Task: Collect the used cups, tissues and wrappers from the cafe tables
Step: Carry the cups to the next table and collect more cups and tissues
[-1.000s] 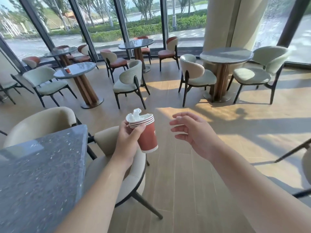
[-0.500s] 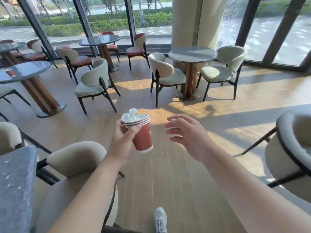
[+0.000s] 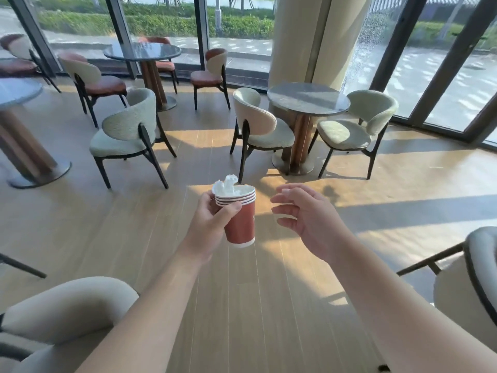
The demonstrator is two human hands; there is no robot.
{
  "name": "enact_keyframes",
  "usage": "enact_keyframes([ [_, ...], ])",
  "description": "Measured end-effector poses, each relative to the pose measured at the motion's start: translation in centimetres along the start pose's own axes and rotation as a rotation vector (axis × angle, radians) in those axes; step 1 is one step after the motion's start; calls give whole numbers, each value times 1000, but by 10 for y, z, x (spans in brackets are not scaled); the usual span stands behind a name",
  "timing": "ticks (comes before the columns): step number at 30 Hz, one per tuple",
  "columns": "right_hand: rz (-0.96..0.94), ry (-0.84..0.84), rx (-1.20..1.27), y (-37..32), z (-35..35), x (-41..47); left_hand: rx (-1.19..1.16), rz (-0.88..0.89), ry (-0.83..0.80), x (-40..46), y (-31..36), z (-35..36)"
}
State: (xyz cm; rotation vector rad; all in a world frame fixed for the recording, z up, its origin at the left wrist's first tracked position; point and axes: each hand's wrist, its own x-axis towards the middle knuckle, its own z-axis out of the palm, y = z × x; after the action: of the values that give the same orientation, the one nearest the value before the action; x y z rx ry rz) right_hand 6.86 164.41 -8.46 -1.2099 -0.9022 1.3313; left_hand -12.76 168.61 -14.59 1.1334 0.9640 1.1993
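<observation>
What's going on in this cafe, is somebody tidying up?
Yes, it looks like a clean-up round. A person's left hand grips a stack of red paper cups with a crumpled white tissue stuffed in the top one. The right hand hovers beside the stack, its fingers loosely curled and holding nothing. The person stands on the wooden floor between chairs, facing a round table by the window whose top shows nothing to collect.
</observation>
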Motion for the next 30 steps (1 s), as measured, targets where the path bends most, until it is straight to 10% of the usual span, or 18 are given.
enact_keyframes([
  [30,146,-412,104,-29,184,417,128,46,263,316,61,-176],
])
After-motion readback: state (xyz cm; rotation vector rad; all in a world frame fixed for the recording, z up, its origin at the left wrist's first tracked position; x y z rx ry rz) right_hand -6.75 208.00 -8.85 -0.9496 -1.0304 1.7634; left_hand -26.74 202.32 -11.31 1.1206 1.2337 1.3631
